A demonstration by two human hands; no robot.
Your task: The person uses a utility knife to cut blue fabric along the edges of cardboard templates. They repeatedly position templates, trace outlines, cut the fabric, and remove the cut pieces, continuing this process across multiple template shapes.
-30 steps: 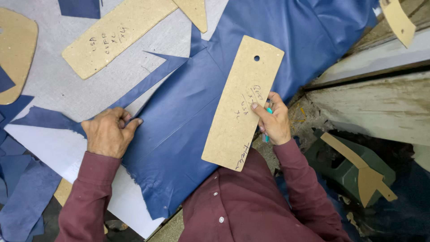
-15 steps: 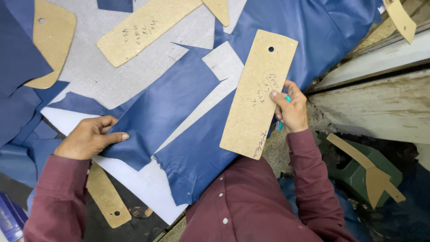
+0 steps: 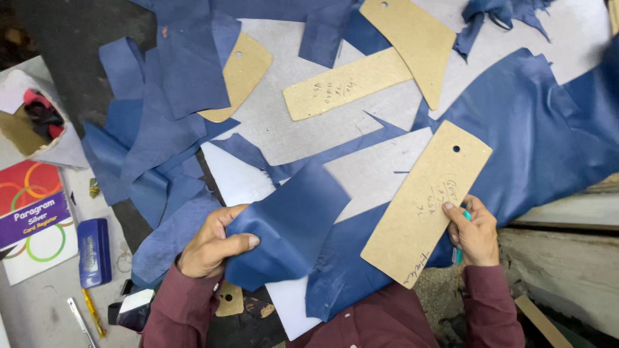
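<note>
Left hand [image 3: 213, 248] is gripping one cut blue piece [image 3: 287, 225], lifted just left of the long cardboard template [image 3: 425, 203]. Right hand [image 3: 474, 232] pins that template while clutching a teal tool [image 3: 465, 216]. Three more templates lie above it on the counter [image 3: 380, 174].

Single head-worn view, looking steeply down, almost top-down, onto a grey worktable [image 3: 380, 174] from close range. The wearer's own torso and maroon sleeves fill the bottom edge; the left hand [image 3: 213, 245] and right hand [image 3: 474, 232] sit low in frame. The table's far side runs off the top.
</note>
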